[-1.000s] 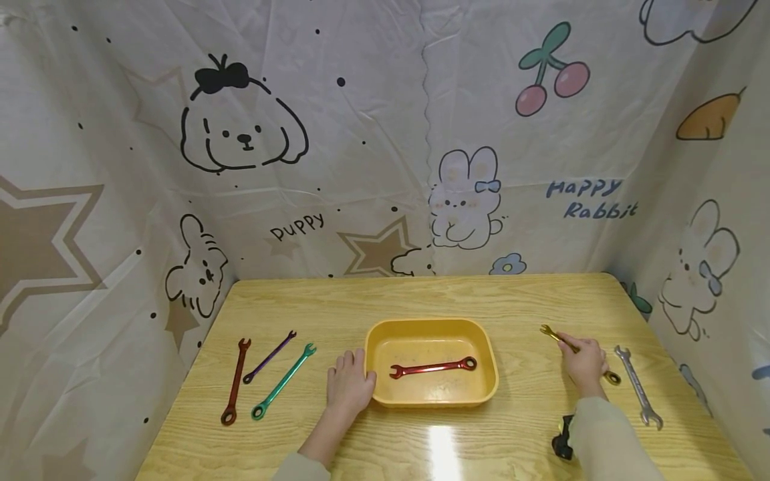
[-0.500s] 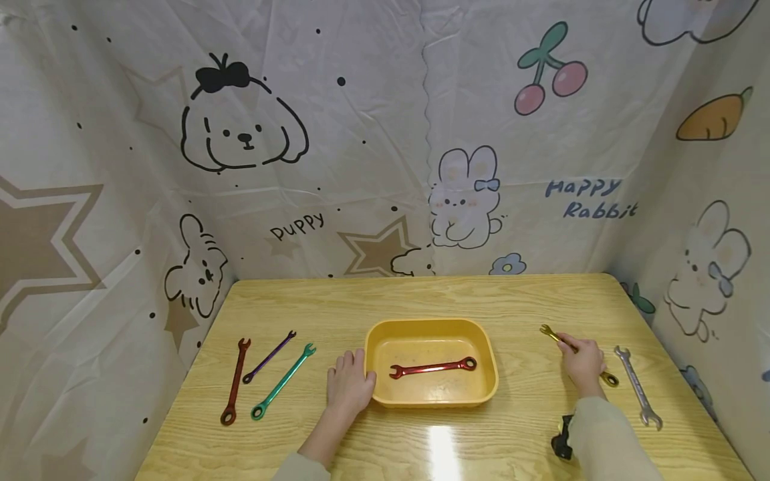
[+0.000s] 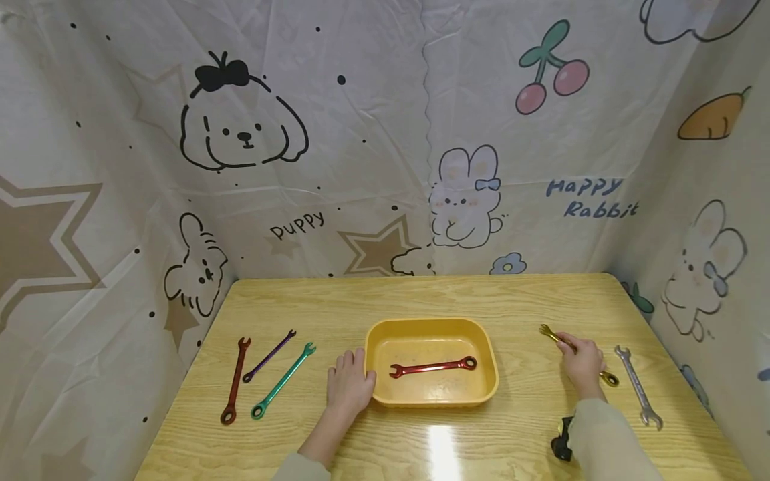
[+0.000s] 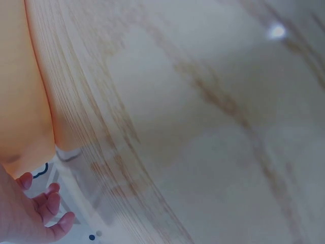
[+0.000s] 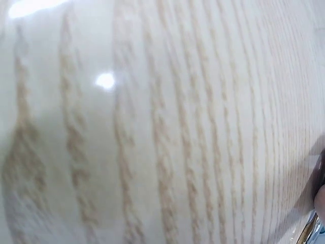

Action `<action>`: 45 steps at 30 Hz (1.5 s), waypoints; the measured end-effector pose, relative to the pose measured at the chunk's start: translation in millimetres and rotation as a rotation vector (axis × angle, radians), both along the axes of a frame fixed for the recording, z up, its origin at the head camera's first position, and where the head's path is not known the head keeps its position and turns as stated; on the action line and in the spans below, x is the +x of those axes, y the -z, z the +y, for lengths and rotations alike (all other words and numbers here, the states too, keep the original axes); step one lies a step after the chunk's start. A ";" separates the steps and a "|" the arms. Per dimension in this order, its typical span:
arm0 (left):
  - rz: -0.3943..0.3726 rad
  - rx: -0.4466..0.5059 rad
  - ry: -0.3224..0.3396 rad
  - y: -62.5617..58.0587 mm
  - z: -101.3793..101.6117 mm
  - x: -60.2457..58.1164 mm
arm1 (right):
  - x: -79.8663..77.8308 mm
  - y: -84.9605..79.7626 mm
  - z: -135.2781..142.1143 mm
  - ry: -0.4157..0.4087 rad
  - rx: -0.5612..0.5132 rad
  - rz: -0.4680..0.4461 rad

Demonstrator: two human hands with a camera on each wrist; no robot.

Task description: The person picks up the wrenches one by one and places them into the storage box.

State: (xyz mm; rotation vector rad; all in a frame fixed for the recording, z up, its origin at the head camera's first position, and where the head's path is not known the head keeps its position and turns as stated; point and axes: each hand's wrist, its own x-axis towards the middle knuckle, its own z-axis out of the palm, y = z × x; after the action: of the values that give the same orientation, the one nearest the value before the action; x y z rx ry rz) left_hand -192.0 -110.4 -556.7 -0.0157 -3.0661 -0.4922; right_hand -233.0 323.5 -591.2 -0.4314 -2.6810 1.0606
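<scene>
My right hand (image 3: 585, 369) grips a gold combination wrench (image 3: 610, 379) by the middle of its shaft, at the right side of the table. Its open-ended head sticks out to the upper left, its ring end to the lower right. In the right wrist view only a sliver of a finger (image 5: 320, 203) and a bit of the wrench show at the edge. My left hand (image 3: 351, 382) rests against the left side of a yellow plastic basin (image 3: 430, 403), its thumb at the rim. A red wrench (image 3: 433, 368) lies inside the basin. The left wrist view shows slightly bent fingers (image 4: 48, 206) beside the basin wall.
On the left lie a dark red wrench (image 3: 237, 381), a small purple wrench (image 3: 269, 357) and a green wrench (image 3: 284, 381). A silver wrench (image 3: 637, 386) lies right of my right hand. A black device (image 3: 562, 439) sits by the right sleeve. Printed cloth (image 3: 337, 147) hangs around the table.
</scene>
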 end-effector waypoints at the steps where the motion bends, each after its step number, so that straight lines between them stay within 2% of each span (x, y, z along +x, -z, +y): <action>1: 0.000 0.000 -0.001 0.2 0.0 0.0 | -0.3 0.1 -0.1 0.000 0.002 0.008; 10: -0.004 0.000 -0.004 -0.3 0.2 0.3 | -0.9 0.7 -1.9 0.008 0.024 0.078; 17: -0.006 0.010 -0.009 -1.1 0.8 0.1 | -7.5 -2.3 -3.9 0.050 0.062 0.227; 21: -0.004 0.009 -0.007 -0.7 0.7 -0.1 | -8.8 -3.0 -6.3 0.067 0.049 0.268; 37: -0.005 0.025 -0.003 -4.0 0.2 0.1 | -6.1 -6.8 -20.6 0.103 -0.008 0.347; 45: -0.015 0.013 -0.005 -3.2 0.4 0.3 | -4.0 -7.5 -27.4 0.078 -0.074 0.398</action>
State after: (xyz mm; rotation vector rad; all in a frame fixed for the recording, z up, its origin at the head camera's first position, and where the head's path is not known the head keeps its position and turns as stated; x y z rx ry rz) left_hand -191.6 -110.0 -553.4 -0.0046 -3.0764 -0.5145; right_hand -237.1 296.1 -583.7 -0.2978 -2.2644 1.0942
